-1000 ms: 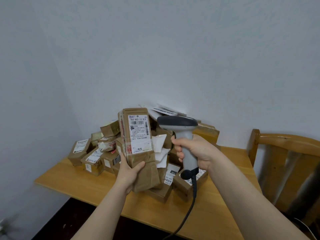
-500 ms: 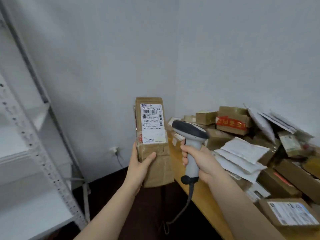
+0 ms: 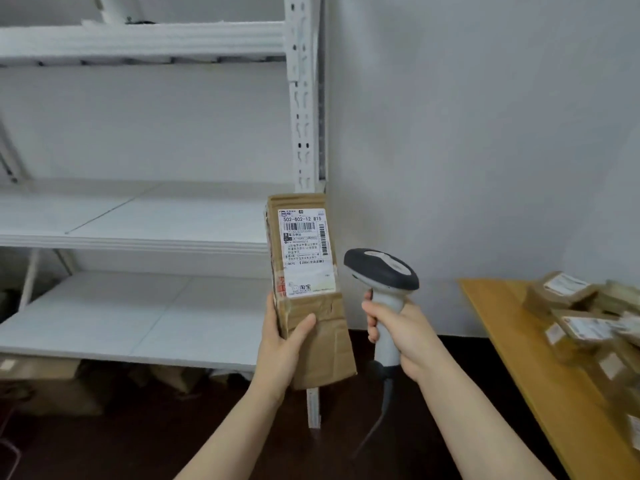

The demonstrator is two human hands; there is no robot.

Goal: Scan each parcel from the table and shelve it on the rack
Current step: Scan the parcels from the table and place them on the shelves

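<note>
Pale grey walls meet in a corner, and a white metal rack (image 3: 304, 116) fills the view from nine to twelve o'clock.

At the centre the brown cardboard parcel (image 3: 329, 348) is held in the air, clear of both rack and table. Its long axis is upright with a slight lean, and its white label (image 3: 306, 251) faces the camera. The left hand (image 3: 282, 344) grips its lower half from the seven o'clock side, thumb laid across the front face, the other fingers hidden behind the card.

At three o'clock of the parcel, just beside it but apart, the right hand (image 3: 398, 327) is curled round the handle of the scanner (image 3: 381, 268). The scanner's dark head noses towards nine o'clock, at the parcel's right edge. Whether the barcode has been read cannot be told.

The middle shelf (image 3: 156, 216) lies at nine o'clock of the parcel, level with its upper end. The left hand is thus the nearer one to the rack, and shelving looks like a short reach towards nine or ten o'clock.

At four o'clock the wooden table (image 3: 512, 341) carries more parcels (image 3: 581, 327), blurred.
</note>
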